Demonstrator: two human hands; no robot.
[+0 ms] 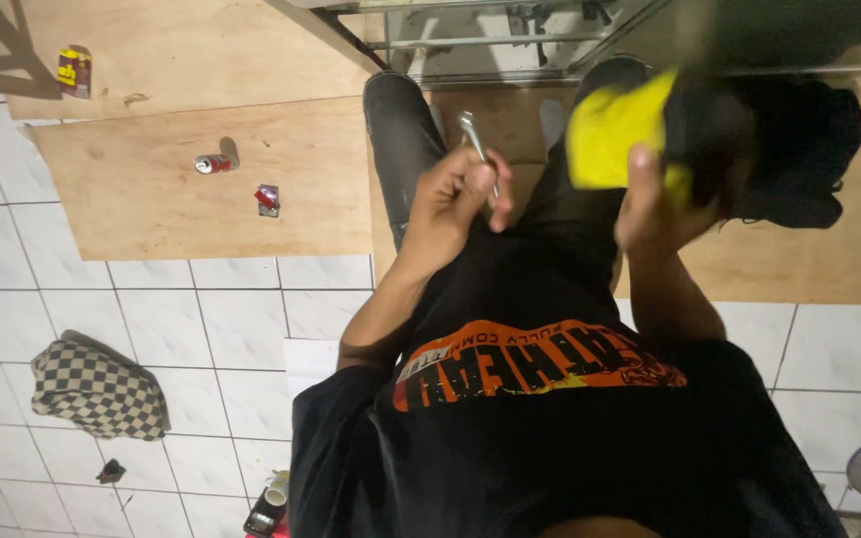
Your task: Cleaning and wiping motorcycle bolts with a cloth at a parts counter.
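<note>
Yellow-and-black power tool (615,139), blurred, sits high in the right hand (655,204), whose fingers wrap its body. Just to its left, the left hand (455,204) pinches a slim metal bit (478,149), long axis tilted up and away, closest to the tool. Plywood sheets (151,189) cover white tiles; a checkered cloth (97,389) lies left, near a small can (213,163), a red wrapper (268,199) and a yellow-red packet (74,71).

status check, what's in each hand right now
Left hand shut on metal tool. Right hand grips yellow-and-black object, blurred. Nothing between them.
</note>
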